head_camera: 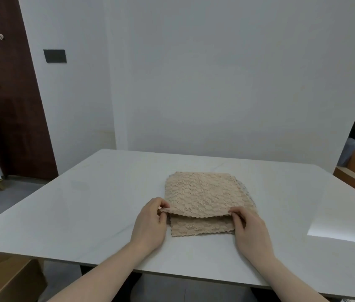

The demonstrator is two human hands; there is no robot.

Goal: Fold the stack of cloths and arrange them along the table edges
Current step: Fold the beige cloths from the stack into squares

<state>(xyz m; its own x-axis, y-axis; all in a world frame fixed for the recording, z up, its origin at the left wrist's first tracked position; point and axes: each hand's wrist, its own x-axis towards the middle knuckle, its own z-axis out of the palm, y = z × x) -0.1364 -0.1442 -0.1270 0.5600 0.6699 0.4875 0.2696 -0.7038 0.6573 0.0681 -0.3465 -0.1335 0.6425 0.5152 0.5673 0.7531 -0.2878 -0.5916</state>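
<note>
Two hands work one cloth: the left hand [150, 223] pinches the near left corner of the top cloth [202, 192], and the right hand [251, 233] pinches the near right corner, each grip closed on the scalloped hem between thumb and fingertips. The near edge is raised a little off the stack [201, 227], which lies near the middle of the worktop [85, 203], somewhat toward the person. The far part of the cloth rests on the pile; a darker layer peeks out along the right side.

Judging by this, the step in hand is either peeling the top cloth free or starting its first fold, and none appears along the worktop edges, so the task looks barely begun.

To do it well:

- Hold only one layer. The cloths are fluffy and look likely to cling to each other, so check that neither grip has caught the hem beneath.
- Keep both corners level and evenly spaced, so the hem stays straight and taut, not sagging in the middle.
- Carry the near edge up and over toward the far edge in one smooth arc, then set corner on corner before letting go.
- Lift gently. A quick pull could drag the lower cloths askew or slide the whole stack on the glossy worktop.
- Smooth the crease with flat fingers after landing the edge, since thick pile tends to spring back.

A clear patch of worktop lies to either side for finishing the fold away from the pile.
</note>
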